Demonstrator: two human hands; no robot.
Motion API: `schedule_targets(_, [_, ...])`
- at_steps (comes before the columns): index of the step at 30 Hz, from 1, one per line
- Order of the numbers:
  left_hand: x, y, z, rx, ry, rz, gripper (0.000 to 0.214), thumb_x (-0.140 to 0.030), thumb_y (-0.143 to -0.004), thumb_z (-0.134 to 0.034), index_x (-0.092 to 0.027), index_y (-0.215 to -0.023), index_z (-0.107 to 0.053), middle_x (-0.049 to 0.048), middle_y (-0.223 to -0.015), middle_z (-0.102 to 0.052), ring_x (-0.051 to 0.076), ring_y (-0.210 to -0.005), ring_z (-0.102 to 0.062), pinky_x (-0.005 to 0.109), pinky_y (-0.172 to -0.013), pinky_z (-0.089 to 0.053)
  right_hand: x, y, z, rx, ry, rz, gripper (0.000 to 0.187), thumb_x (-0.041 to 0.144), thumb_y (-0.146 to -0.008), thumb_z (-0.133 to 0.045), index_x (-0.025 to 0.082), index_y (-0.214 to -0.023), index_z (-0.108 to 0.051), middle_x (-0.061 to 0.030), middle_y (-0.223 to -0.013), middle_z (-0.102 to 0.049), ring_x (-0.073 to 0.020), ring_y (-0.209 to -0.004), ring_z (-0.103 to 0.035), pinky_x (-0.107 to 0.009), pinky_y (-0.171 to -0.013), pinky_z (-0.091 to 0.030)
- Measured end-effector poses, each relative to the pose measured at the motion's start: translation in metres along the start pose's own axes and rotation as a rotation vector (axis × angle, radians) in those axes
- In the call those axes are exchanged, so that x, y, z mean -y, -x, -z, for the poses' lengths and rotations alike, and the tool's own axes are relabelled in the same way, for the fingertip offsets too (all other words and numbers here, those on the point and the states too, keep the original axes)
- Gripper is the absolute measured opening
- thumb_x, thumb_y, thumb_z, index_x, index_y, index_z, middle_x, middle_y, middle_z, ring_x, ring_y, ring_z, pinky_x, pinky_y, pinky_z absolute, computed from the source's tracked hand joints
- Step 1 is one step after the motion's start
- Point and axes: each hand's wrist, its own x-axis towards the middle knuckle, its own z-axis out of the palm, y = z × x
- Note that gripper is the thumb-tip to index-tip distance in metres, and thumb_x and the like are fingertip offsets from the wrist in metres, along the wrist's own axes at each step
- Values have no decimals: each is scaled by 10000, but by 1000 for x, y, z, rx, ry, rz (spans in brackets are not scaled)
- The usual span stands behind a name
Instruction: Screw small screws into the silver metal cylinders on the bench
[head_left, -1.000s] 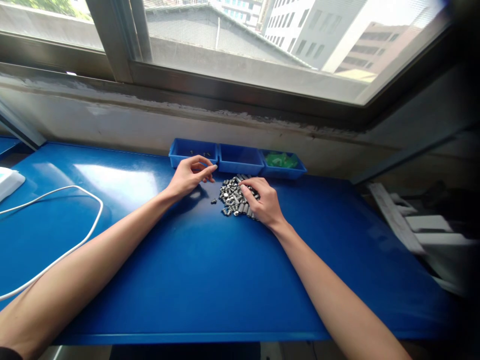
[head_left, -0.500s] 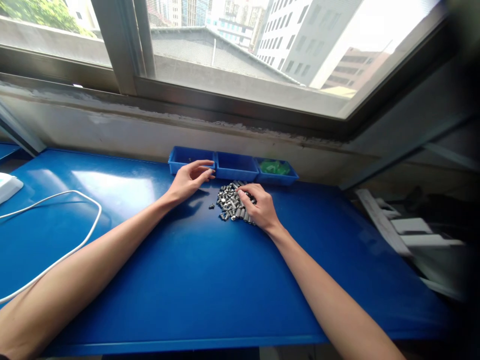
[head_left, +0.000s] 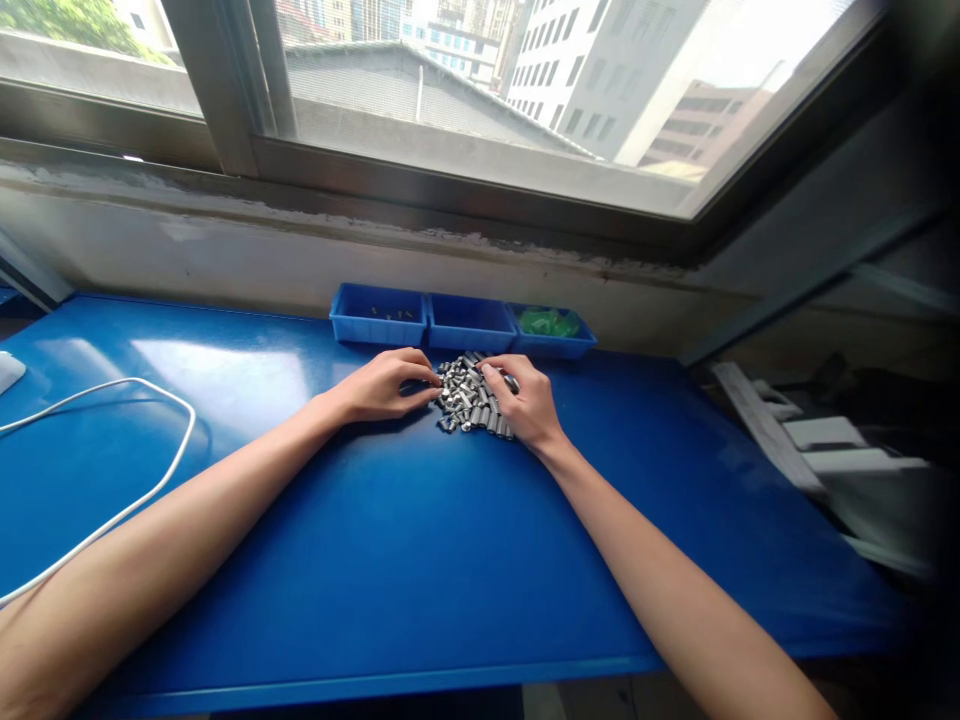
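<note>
Here's the pile of small silver and dark metal screws and cylinders, sitting on the glossy blue desk towards its far edge. In comes the left hand, fingers curved at the pile's left side; the right hand arches over the right side. Gripping anything? Can't tell for either! Along the far edge, the leftmost blue plastic bin shows only a few tiny pieces; the rightmost blue plastic bin holds crumpled-looking green material. Little binned, it seems; plenty lies loose.

the blue table there carries a heap of metal parts, three bins and a white cable.
</note>
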Motion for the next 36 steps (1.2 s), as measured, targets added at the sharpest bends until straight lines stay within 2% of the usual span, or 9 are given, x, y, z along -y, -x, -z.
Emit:
schedule_targets(4, [-4,2,2,19,39,17,301,-321,-869,-705,-152,-1110,-771,113,-1051,-708,199,-917,-682,300,-833,-542,-1,0,0,-2,-9,-3,207,377,-961,-596,238,-938,-749,-60,-1008,-763,-253,-1017,-692,-410,-935,-527])
schedule_targets(9, [-4,4,3,12,71,73,224,-248,-889,-653,-158,-1047,-785,68,-883,-706,141,-736,-645,253,-686,-511,-2,0,0,-1,-20,-6,206,373,-962,-599,235,-945,-750,-61,-1011,-762,-252,-1018,-692,-405,-925,-527])
schedule_targets(13, [0,2,1,-70,108,117,234,-265,-908,-648,-159,-1066,-784,63,-859,-712,133,-721,-638,254,-689,-511,-2,0,0,5,-21,-7,202,365,-962,-600,231,-944,-750,-62,-1015,-763,-252,-1029,-688,-403,-930,-523])
schedule_targets(17, [4,-1,4,-201,417,318,328,-357,-879,-718,-137,-1119,-757,80,-900,-738,153,-744,-695,263,-689,-561,-1,0,0,11,-26,-11,197,366,-960,-604,234,-941,-749,-64,-1011,-762,-254,-1022,-688,-407,-930,-523])
schedule_targets(21, [5,-2,8,-262,681,515,442,-430,-742,-861,-131,-1055,-769,101,-949,-791,226,-890,-762,324,-833,-615,-1,0,1,20,-31,-9,203,373,-962,-602,235,-940,-749,-64,-1009,-761,-255,-1022,-688,-406,-925,-524])
schedule_targets(25, [6,0,8,-263,780,529,495,-413,-671,-913,-136,-1058,-779,122,-1107,-786,273,-1054,-752,411,-1035,-579,-3,-1,1,25,-33,-10,209,382,-963,-599,238,-936,-748,-63,-1010,-761,-257,-1023,-689,-407,-926,-523])
schedule_targets(29, [6,0,4,-265,769,509,459,-432,-713,-885,-142,-1054,-788,123,-1126,-782,283,-1096,-742,421,-1075,-561,-2,-1,1,30,-31,-13,206,379,-961,-600,239,-936,-749,-63,-1006,-759,-259,-1020,-688,-411,-929,-521])
schedule_targets(32, [5,-5,4,-363,723,519,504,-460,-689,-894,-134,-1057,-783,126,-1065,-794,286,-1011,-766,423,-999,-602,-1,0,1,30,-30,-7,200,370,-961,-602,235,-940,-749,-64,-999,-757,-256,-1018,-685,-409,-927,-521])
schedule_targets(36, [5,-16,14,-658,615,513,508,-502,-713,-867,-118,-1034,-776,113,-921,-803,271,-909,-778,403,-909,-631,0,0,0,36,-29,9,191,355,-961,-607,227,-935,-746,-63,-995,-759,-250,-1016,-683,-403,-928,-517])
